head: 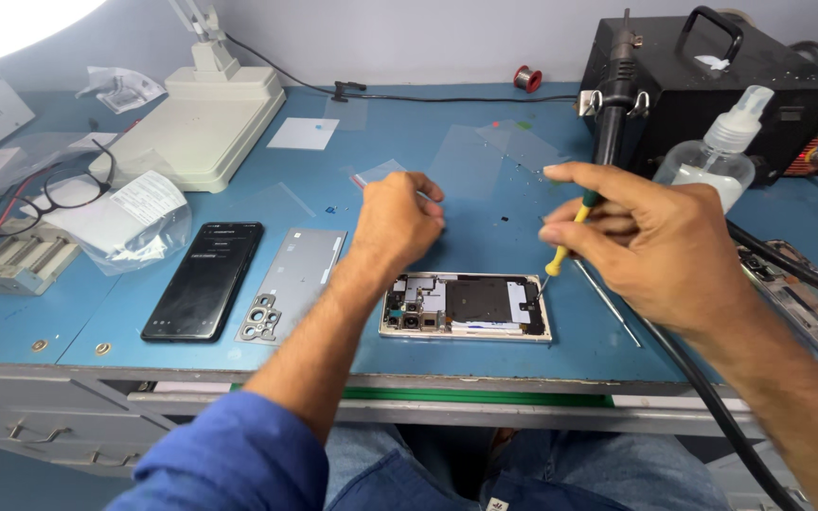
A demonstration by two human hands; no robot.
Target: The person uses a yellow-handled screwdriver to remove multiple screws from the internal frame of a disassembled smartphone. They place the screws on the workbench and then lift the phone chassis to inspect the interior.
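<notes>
An opened phone [466,307] lies on the blue bench with its back off and its boards and shield showing. My right hand [650,241] grips a small yellow-handled screwdriver [565,241], whose tip points down at the phone's right end. My left hand [395,220] hovers just behind the phone with its fingers curled in; whether it pinches something small I cannot tell. The phone's grey back cover [293,283] lies to the left, camera holes toward me. A second black phone [204,280] lies further left.
A white lamp base [203,128], black glasses [44,194] and a plastic bag [134,220] sit at the left. A black station box [712,90] with its handpiece [613,104], a spray bottle [720,151], a solder spool [526,79] and metal tweezers [608,303] are at the right.
</notes>
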